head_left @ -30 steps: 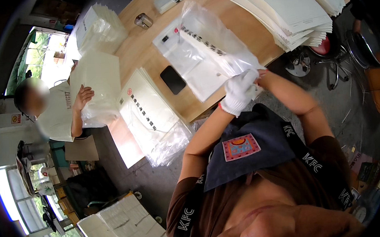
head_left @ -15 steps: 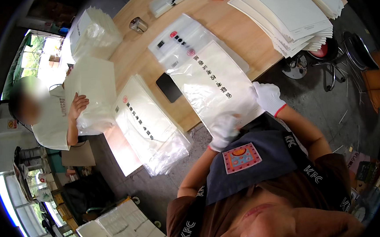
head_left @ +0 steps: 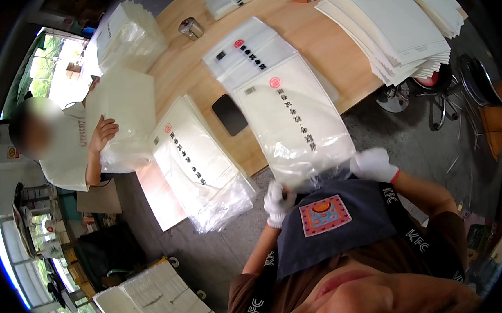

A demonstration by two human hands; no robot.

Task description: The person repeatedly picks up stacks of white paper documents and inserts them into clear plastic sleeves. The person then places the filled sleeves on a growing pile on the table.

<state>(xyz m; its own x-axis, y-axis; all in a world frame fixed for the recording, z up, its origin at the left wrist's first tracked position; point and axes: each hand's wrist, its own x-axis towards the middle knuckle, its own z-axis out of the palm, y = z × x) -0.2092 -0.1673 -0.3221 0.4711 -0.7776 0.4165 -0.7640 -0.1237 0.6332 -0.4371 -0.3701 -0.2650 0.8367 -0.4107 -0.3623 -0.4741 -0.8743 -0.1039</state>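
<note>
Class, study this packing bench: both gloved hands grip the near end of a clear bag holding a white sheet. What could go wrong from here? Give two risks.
1. The left hand and right hand pinch the clear bag where its end hangs off the table edge; the thin film could tear or the bag could slip down.
2. The black phone lies right beside the bag; sliding the bag might knock it.

Clear plastic-bagged white sheet (head_left: pixel 298 121) flat on table edge, near end crumpled.
</note>
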